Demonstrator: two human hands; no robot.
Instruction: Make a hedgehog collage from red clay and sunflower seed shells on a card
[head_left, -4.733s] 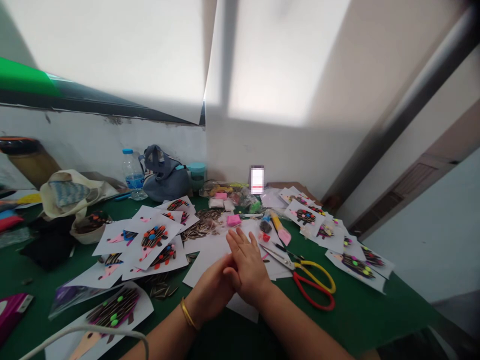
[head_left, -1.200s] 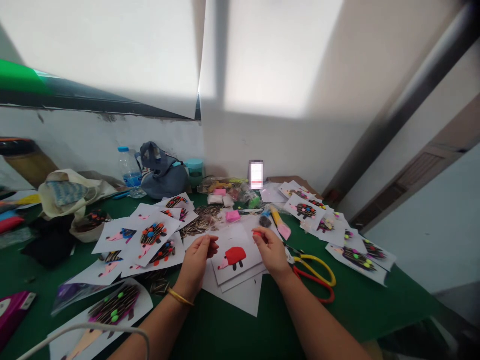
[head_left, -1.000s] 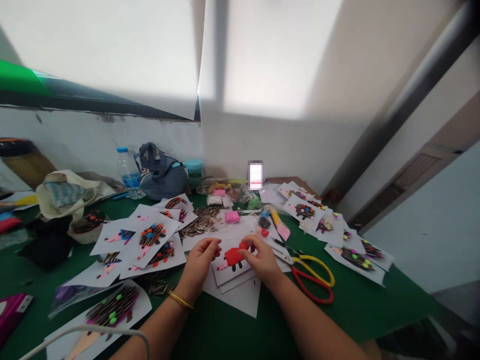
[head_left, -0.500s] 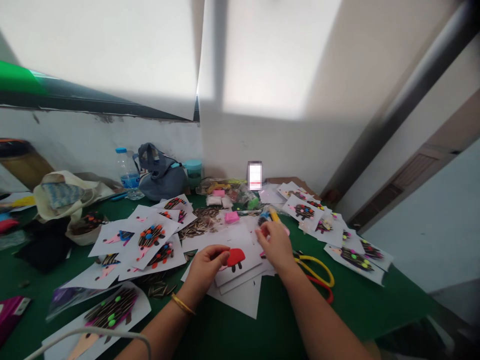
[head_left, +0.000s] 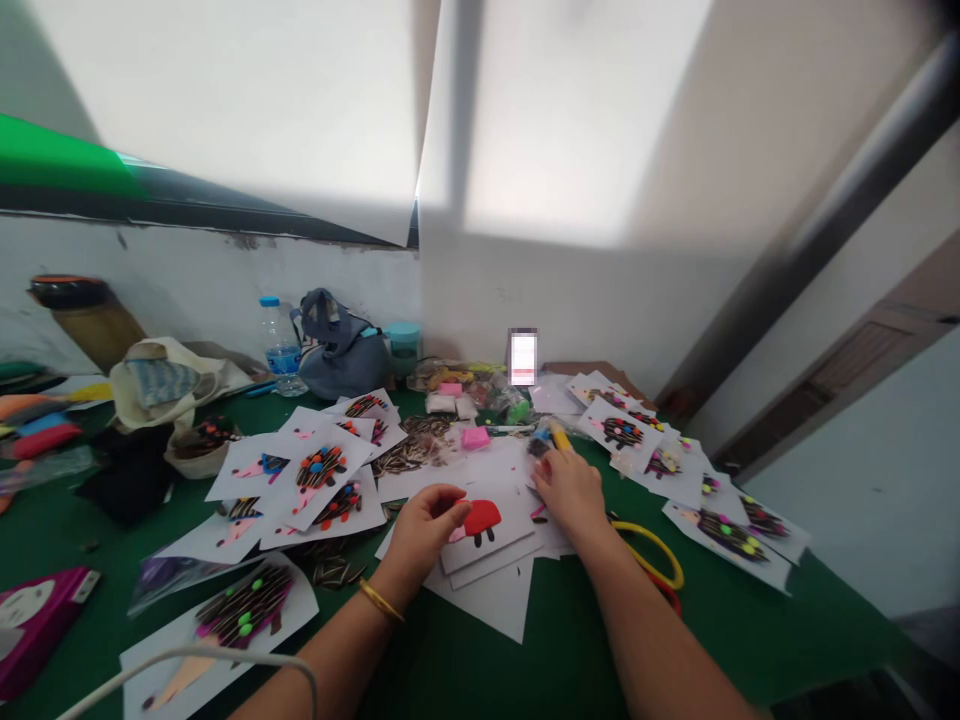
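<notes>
A red clay shape with dark legs and a pink part at its left lies on a white paper card, on top of other sheets. My left hand is at the card's left edge, thumb and forefinger pinched close to the pink part; whatever lies between them is too small to make out. Beyond the card's right side, my right hand points down with curled fingers, close to a small bag with blue material and a yellow stick-like thing. Its fingertips are partly hidden.
Finished hedgehog cards overlap on the left, and more cards on the right. Striped seeds and a pink block lie behind. Yellow-handled scissors are beside my right forearm. A white cable crosses the lower left.
The view has turned slightly left, so the table's things appear further right. My left hand keeps its pinch by the red shape. My right hand stays right of the card, fingers more curled downward.
</notes>
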